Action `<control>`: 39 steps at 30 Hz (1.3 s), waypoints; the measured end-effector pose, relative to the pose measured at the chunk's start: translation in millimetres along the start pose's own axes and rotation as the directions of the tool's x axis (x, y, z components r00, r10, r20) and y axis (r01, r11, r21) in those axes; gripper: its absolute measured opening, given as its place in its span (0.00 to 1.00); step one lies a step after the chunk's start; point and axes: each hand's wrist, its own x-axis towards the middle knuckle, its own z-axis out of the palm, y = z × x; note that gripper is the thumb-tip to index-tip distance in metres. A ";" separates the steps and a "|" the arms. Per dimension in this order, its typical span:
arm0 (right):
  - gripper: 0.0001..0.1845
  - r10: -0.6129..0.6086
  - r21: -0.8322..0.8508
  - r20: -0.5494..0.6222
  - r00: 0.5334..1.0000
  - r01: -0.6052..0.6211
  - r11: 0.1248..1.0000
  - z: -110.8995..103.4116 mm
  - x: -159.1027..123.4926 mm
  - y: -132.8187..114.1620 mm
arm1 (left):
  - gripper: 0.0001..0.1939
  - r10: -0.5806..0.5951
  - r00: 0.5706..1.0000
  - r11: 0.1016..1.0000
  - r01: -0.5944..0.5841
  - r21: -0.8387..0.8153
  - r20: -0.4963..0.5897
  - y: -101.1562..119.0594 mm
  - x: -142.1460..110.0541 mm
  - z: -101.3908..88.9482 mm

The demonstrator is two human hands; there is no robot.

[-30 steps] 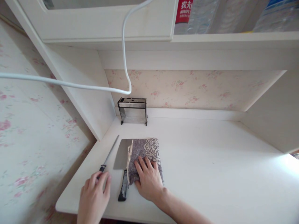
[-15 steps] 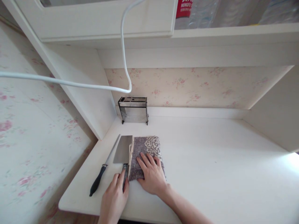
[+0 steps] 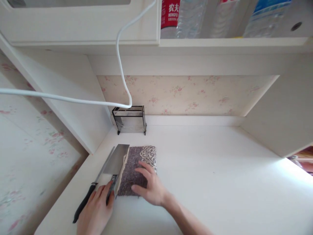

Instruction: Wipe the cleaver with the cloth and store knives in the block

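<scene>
A cleaver (image 3: 116,159) with a broad steel blade and dark handle lies on the white tabletop. My left hand (image 3: 96,207) has its thumb and fingers closed around the handle. To the left is a sharpening steel (image 3: 84,202) with a black handle, close beside my left fingers. A folded purple-grey cloth (image 3: 130,173) with a cream scroll pattern lies right of the cleaver, along the blade's edge. Over its lower right part is my right hand (image 3: 152,186), fingers spread and slightly curled. Whether its fingertips touch the cloth I cannot tell.
At the back left stands a knife rack (image 3: 129,123) with clear sides and a black frame. A white cable (image 3: 119,58) hangs across the upper left. Plastic bottles (image 3: 190,18) sit on the shelf above the white table (image 3: 207,173).
The view has turned, so everything sits farther left. My right hand, flat on the cloth before, has raised and curled its fingers. My left hand has moved nearer the sharpening steel, keeping the cleaver's handle.
</scene>
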 end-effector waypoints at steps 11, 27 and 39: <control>0.10 0.182 -0.047 -0.217 0.959 -0.197 0.979 -26.5 -34.6 67.9 | 0.12 -0.103 0.982 0.753 0.180 -0.633 0.157 83.0 30.7 -36.5; 0.12 0.335 0.283 -0.224 0.915 -0.268 0.921 -30.3 -17.7 95.1 | 0.19 0.219 0.930 0.357 0.206 -0.911 0.295 182.9 99.6 16.3; 0.11 0.321 0.260 -0.195 0.927 -0.267 0.928 -30.4 -17.6 94.1 | 0.19 0.239 0.923 0.285 0.229 -0.931 0.300 180.2 102.3 14.2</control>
